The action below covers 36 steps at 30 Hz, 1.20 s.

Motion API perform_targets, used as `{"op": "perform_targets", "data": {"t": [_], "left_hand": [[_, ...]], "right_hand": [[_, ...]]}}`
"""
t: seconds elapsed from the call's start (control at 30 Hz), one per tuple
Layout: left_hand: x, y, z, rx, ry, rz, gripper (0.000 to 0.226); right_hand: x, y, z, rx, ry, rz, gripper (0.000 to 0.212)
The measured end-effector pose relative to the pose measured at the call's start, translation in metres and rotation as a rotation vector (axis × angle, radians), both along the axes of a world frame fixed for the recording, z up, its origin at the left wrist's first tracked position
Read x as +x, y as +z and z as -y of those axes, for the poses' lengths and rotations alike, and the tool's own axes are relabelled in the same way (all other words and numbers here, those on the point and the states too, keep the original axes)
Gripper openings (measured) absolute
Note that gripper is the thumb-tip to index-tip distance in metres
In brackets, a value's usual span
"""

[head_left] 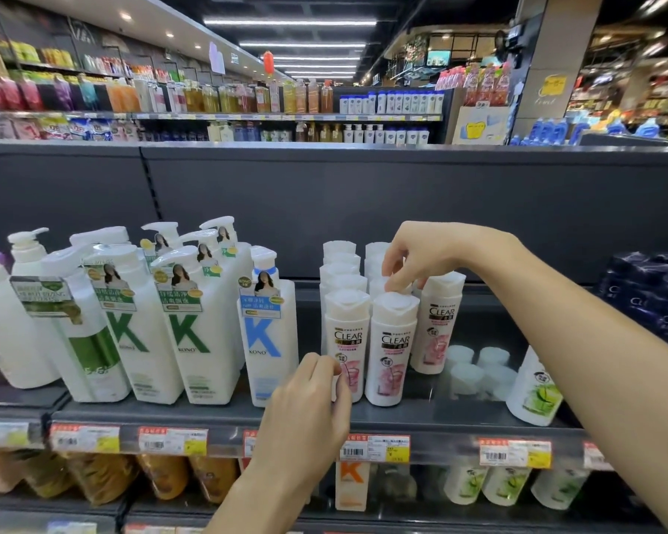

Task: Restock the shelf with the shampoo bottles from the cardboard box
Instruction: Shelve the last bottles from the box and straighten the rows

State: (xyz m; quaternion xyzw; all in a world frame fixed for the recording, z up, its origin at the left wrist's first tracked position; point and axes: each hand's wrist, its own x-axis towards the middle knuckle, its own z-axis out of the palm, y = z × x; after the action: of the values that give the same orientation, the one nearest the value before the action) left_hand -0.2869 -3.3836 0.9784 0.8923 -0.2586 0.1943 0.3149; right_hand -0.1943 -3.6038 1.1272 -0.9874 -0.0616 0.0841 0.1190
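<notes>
Several white CLEAR shampoo bottles with pink labels stand in rows on the dark shelf [193, 412]. My right hand [415, 258] reaches down from above, and its fingertips pinch the cap of the front bottle of the second row [390, 352]. My left hand [309, 402] is curled round the lower left side of the front bottle of the first row [346, 333], hiding that bottle's bottom corner. A third pink-label bottle [436, 325] stands just right of my right hand. The cardboard box is out of view.
Tall white KONO pump bottles [193, 333] crowd the shelf to the left. A green-label CLEAR bottle [533, 391] leans at the right beside low white caps [467, 371], with dark blue bottles [648, 294] beyond. Price tags [375, 449] line the shelf edge; more bottles stand below.
</notes>
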Motion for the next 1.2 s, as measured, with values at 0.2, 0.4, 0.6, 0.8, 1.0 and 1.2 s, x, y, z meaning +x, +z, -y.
{"op": "perform_targets", "data": {"t": [0.2,0.4,0.6,0.8,1.0,1.2], "left_hand": [[0.004,0.000,0.002,-0.017,-0.030,0.009,0.008],[0.007,0.015,0.004,0.001,-0.100,0.086,0.005],[0.042,0.094,0.005,0.040,-0.157,0.278,0.008],[0.100,0.151,0.027,0.419,-0.090,0.192,0.021],[0.129,0.143,0.044,0.712,-0.118,-0.108,0.031],[0.138,0.142,0.041,0.726,-0.111,-0.191,0.024]], "right_hand": [[-0.005,-0.003,0.006,0.028,-0.014,0.019,0.017],[-0.006,-0.007,0.008,0.082,-0.031,0.021,0.023],[-0.011,-0.002,0.012,0.125,-0.019,0.101,0.035],[-0.019,0.001,0.019,0.147,-0.032,0.163,0.027],[-0.027,-0.004,0.026,0.130,-0.028,0.209,0.014],[-0.030,-0.010,0.027,0.129,-0.018,0.232,0.013]]}}
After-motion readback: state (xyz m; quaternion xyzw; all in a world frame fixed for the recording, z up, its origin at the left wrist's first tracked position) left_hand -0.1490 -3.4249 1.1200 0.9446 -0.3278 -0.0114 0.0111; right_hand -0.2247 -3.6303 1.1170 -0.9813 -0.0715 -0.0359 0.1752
